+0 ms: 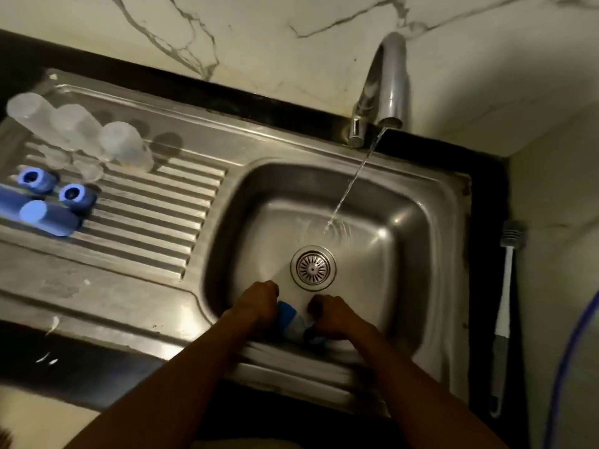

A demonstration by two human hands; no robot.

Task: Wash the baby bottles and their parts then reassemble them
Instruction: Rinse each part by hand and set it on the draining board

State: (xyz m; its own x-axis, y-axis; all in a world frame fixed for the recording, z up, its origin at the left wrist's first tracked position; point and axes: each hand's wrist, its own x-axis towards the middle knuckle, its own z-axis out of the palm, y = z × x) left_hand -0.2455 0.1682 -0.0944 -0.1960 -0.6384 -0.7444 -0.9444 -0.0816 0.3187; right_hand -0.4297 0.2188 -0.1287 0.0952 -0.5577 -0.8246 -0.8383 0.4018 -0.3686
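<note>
While the tap (pixel 389 82) runs, my left hand (pixel 259 303): fingers curled tight round the blue collar (pixel 287 311) of a baby bottle (pixel 296 327), at the near wall of the sink (pixel 421 222).
My right hand (pixel 330 315): closed round the bottle's other end. My fingers hide that end, and a bit of blue shows beneath them that I cannot identify.
Baby bottle: only a short pale stretch shows between my fists. It is blurred, so I cannot tell whether a teat or cap is on it.
Water: the stream (pixel 353 179) lands on the sink floor beyond the drain (pixel 312 268), well apart from my hands.
Draining board (pixel 146 205): three clear bottles (pixel 73 123) sit at its far left, smeared. Small clear pieces just in front of them are too faint to name.
Blue parts: two blue rings (pixel 76 196) and a long blue piece (pixel 48 218) lie near the board's left edge, the long one cut off by the frame.
Right of the sink: a bottle brush (pixel 505 286) lies on the dark counter (pixel 483 176), and a blue hose (pixel 567 367) curves out of the frame.
Writing: nothing is legible in this blur and dim light.
</note>
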